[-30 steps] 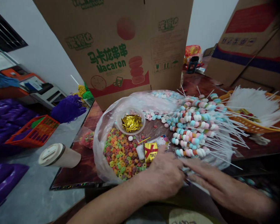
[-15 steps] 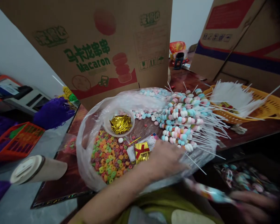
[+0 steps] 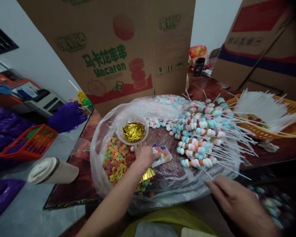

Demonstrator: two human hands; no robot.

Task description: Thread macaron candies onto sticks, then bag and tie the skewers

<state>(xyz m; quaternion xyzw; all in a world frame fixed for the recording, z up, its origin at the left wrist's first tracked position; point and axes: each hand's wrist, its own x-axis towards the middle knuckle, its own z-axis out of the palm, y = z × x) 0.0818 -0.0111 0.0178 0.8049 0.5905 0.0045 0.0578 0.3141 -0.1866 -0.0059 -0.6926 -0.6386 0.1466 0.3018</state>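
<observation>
Seen from the near side of the table (image 3: 84,182), two bare hands are at work over a clear plastic sheet (image 3: 97,154) with a raised, crumpled rim. The left hand (image 3: 144,153) reaches down just beside a round bowl (image 3: 119,131) of gold strips (image 3: 134,131), its fingers bent; whether they grasp anything cannot be told. Printed cards (image 3: 164,154) lie immediately to its right, and a gold bundle (image 3: 148,174) shows partly from behind the wrist. Ring-shaped candies (image 3: 115,158) in orange, green and red spread to the left of the forearm. The right hand (image 3: 234,197) is at the sheet's near right edge, fingers curled; a thin white stick lies near the fingertips, but whether they pinch it cannot be told. Skewers of pastel candies (image 3: 202,135) are piled on the sheet's right side, bare ends pointing right, with loose pastel candies (image 3: 160,124) to their left. Farther right, a yellow basket (image 3: 294,126) holds white sticks (image 3: 261,108). A Macaron carton (image 3: 108,62) stands behind; a lidded cup (image 3: 56,170) is at far left.
</observation>
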